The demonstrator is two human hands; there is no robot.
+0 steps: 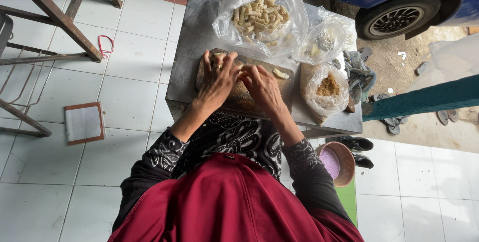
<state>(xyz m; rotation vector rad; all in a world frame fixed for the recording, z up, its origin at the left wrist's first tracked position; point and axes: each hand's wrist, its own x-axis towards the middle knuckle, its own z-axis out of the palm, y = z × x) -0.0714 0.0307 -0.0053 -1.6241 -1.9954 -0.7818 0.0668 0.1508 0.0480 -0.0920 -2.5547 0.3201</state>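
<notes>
Head view looks straight down on a grey counter (184,80) with a wooden board (239,95) lying at its near edge; both hands rest on the board, side by side and nearly touching. The left hand (217,80) lies palm down with fingers spread toward the board's far edge, a ring on one finger; whether it grips anything I cannot tell. The right hand (262,86) is curled, fingers bent down onto the board; what it presses is hidden beneath it. A pale roll (281,73) lies on the board just right of the right hand, apart from it. Beyond the board stands an open clear bag (259,15) holding many such pale rolls; right of that bag sits a smaller clear bag (327,37); right of the board, a bag of brown filling (327,88). On the tiled floor (129,102) left of the board lies a framed slate (84,122); right of the board, below the counter, a brown bowl (339,162).
</notes>
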